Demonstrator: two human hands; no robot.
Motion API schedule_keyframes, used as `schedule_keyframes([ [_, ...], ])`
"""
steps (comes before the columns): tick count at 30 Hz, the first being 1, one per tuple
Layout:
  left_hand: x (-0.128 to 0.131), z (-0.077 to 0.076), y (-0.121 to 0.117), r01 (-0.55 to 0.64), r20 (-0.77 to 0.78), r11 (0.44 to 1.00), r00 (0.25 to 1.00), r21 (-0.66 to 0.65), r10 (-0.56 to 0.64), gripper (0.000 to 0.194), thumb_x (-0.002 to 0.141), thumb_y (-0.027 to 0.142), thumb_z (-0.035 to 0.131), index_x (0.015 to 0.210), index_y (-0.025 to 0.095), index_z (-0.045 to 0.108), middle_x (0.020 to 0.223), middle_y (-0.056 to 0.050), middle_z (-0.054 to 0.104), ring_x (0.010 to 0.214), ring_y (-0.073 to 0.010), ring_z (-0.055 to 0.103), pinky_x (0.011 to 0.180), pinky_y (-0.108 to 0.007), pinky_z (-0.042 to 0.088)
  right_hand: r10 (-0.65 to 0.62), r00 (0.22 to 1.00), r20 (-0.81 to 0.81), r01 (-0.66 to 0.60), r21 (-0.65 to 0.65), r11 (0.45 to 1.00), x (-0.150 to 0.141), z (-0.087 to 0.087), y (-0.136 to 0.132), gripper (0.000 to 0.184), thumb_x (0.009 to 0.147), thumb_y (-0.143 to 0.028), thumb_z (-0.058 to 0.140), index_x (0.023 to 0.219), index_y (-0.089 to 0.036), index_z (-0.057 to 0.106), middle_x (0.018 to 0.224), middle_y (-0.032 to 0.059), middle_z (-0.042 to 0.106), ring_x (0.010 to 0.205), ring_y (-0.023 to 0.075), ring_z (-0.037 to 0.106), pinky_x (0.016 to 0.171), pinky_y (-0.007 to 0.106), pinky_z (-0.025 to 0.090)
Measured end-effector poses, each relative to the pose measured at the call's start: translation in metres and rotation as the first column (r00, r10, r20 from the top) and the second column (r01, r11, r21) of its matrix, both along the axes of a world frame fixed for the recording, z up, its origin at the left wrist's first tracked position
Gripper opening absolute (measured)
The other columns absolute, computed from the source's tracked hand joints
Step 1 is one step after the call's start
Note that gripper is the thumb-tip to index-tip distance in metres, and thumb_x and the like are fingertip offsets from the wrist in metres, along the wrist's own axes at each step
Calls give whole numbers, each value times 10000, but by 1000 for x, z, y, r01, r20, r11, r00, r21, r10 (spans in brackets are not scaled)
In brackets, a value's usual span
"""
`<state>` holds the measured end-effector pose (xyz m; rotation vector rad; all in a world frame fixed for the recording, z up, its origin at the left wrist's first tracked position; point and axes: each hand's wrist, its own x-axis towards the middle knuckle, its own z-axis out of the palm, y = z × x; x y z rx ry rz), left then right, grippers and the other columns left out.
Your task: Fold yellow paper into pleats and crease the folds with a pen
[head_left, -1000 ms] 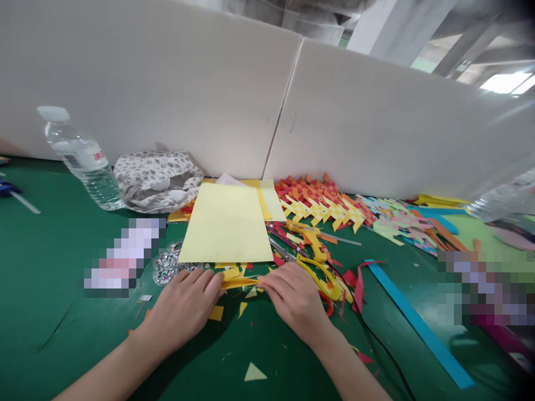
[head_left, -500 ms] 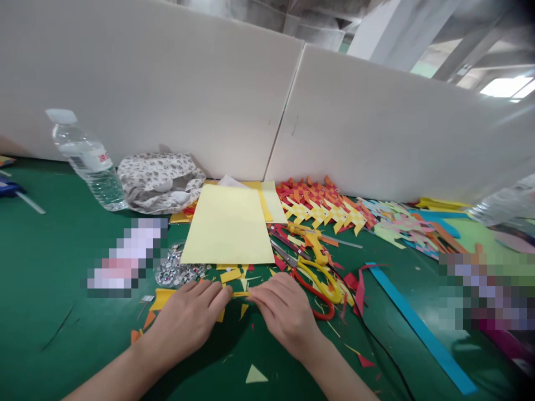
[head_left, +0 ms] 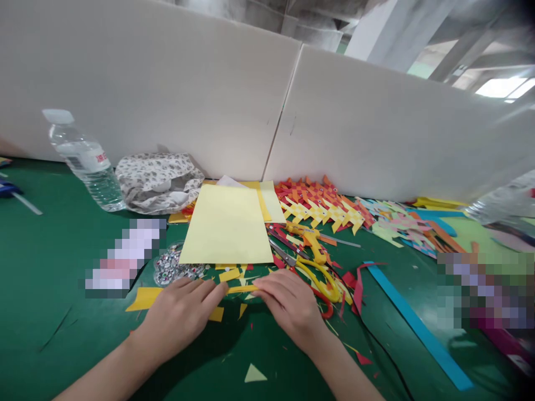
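Stretched between both hands is a yellow paper strip, narrow and seemingly folded along its length. My left hand pinches it, and a wider yellow end sticks out past the hand's left side. My right hand pinches the strip's right part between thumb and fingers. Just beyond the hands lies a pale yellow sheet. Scissors with yellow handles and others with red handles rest beside my right hand. Small paper scraps lie under and around the hands.
Googly eyes in a clear bag are left of the sheet. A yellow glue gun lies right, its black cable trailing forward. Woven paper fish, a blue strip, a water bottle and a patterned cloth bag surround the area.
My hands have moved slightly apart, so more of the yellow strip shows between them. Its left end now reaches farther left past my left hand.
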<state>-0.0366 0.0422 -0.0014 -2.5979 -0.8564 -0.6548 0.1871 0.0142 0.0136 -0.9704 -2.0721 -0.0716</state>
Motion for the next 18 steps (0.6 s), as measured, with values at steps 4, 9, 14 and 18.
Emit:
schedule_keyframes([
  [4, 3, -4, 0, -16, 0, 999, 1000, -51, 16, 196, 928, 145, 350, 896, 176, 541, 679, -18, 639, 544, -170, 586, 511, -287, 395, -10, 1000, 3, 10, -28, 1000, -1, -6, -1, 91, 876, -104, 559, 920, -151, 624, 777, 51, 684, 719, 154, 596, 683, 304, 509],
  [9, 5, -7, -2, -4, -24, 998, 1000, -57, 3, 234, 919, 99, 315, 916, 164, 540, 717, -41, 646, 584, -176, 597, 545, -285, 420, -9, 998, 61, 12, -54, 998, -9, -9, -5, 92, 900, -128, 531, 919, -151, 619, 785, 53, 685, 737, 151, 606, 684, 288, 502],
  [14, 4, -6, -2, 4, -58, 997, 998, -75, -8, 215, 880, 50, 347, 888, 169, 526, 698, -27, 630, 585, -179, 589, 548, -291, 410, -21, 996, 89, 30, -95, 995, -9, -5, -4, 85, 902, -164, 539, 936, -148, 615, 800, 51, 675, 738, 153, 582, 693, 292, 476],
  [18, 8, -5, -7, 46, -53, 996, 997, -79, -50, 188, 887, 70, 365, 864, 179, 515, 661, 0, 600, 572, -164, 568, 556, -287, 396, -15, 979, 203, 39, -117, 992, -11, -3, -4, 155, 915, -237, 523, 989, -143, 621, 821, 64, 673, 768, 172, 578, 697, 308, 458],
])
